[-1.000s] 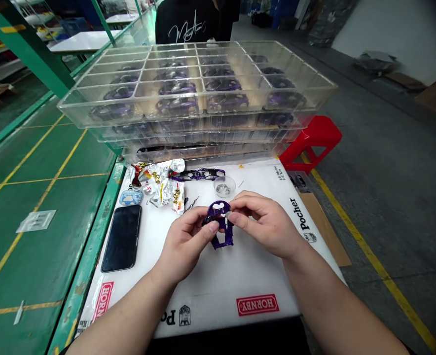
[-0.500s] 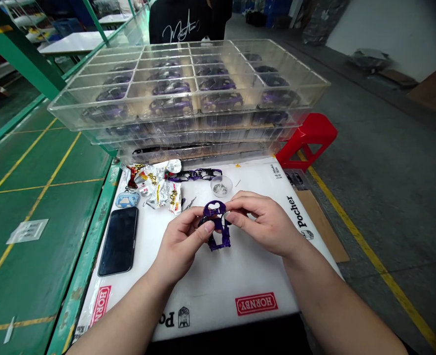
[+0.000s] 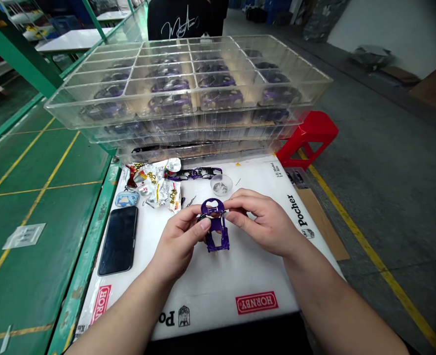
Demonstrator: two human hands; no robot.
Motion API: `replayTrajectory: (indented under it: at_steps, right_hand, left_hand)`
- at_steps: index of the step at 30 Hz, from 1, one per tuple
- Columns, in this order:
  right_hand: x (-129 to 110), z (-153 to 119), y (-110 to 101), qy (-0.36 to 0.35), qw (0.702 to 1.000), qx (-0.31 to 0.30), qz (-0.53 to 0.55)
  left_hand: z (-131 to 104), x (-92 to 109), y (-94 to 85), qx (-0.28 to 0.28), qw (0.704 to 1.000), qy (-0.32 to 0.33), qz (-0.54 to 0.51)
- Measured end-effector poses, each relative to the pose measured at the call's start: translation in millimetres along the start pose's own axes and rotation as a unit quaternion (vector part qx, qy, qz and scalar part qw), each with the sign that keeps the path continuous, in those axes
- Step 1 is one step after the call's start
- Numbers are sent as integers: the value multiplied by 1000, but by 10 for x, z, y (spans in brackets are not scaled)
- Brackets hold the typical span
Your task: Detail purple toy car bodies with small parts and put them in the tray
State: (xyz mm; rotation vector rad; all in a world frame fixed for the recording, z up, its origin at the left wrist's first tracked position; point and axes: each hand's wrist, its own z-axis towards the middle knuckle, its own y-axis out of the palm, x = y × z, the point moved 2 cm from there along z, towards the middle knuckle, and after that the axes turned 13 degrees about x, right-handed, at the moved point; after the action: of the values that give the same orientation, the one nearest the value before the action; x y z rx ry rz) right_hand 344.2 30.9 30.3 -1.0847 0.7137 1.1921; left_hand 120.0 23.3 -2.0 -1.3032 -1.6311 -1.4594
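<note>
A purple model car body shell [image 3: 218,241] with open cut-outs is held up over the white foam-covered work surface [image 3: 218,281]. My left hand [image 3: 183,234] grips its left side between thumb and fingers. On the other side, the pinched thumb and forefinger of my right hand [image 3: 258,217] meet the shell's upper right edge; whether a tiny part sits between them cannot be made out. Just beyond the hands stands a small clear cup [image 3: 221,185] holding tiny silvery pieces. More purple and black car shells [image 3: 195,173] lie behind it.
Stacked clear compartment trays [image 3: 188,116] with purple shells span the back. At left lie a black phone [image 3: 118,241], a blue patterned case [image 3: 127,199] and crumpled snack wrappers [image 3: 162,190]. A red stool [image 3: 310,138] stands at right. A person in black [image 3: 186,19] is beyond the trays.
The purple car shell has tilted slightly, its lower part showing more squarely. My left hand has shifted a little to the left with it; my right hand stays at its upper right edge.
</note>
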Motion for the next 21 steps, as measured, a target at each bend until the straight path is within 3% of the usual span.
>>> replayTrajectory:
  at_steps: [21]
  right_hand:
    - [-14,-14,12,59,997,-26,33]
  left_hand:
    - [24,43,41,25,991,-78,-102]
